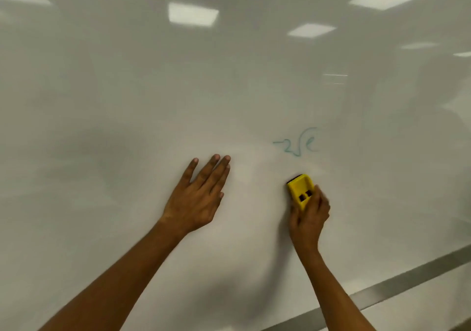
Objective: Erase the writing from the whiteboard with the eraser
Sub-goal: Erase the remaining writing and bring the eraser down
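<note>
A glossy white whiteboard (102, 101) fills nearly the whole view, seen from the person's own head, with ceiling lights reflected across its upper part. At the left, the person's bare left hand (196, 198) lies flat against the board, fingers straight and close together, thumb out to the side, grasping nothing; it seems to brace the body. The surface above and to the left of this hand shows only faint grey smears and no readable marks, which suggests that stretch is already wiped. Between the two hands the board looks bare as well. To the right, the bare right hand (309, 214) clasps the lower end of a yellow plastic block eraser (300, 189) with a dark felt face, fingers curled round its edge, the eraser pressed to the board. Just above this hand and eraser sits the only writing in view, a small patch of faint teal marker symbols (297, 144), apart from the eraser and not yet touched by it. Judging by this, the job is nearly finished, with that one patch left. Below the right forearm runs a grey metal rail (407, 274) along the board's lower edge. No containers are in view
</note>
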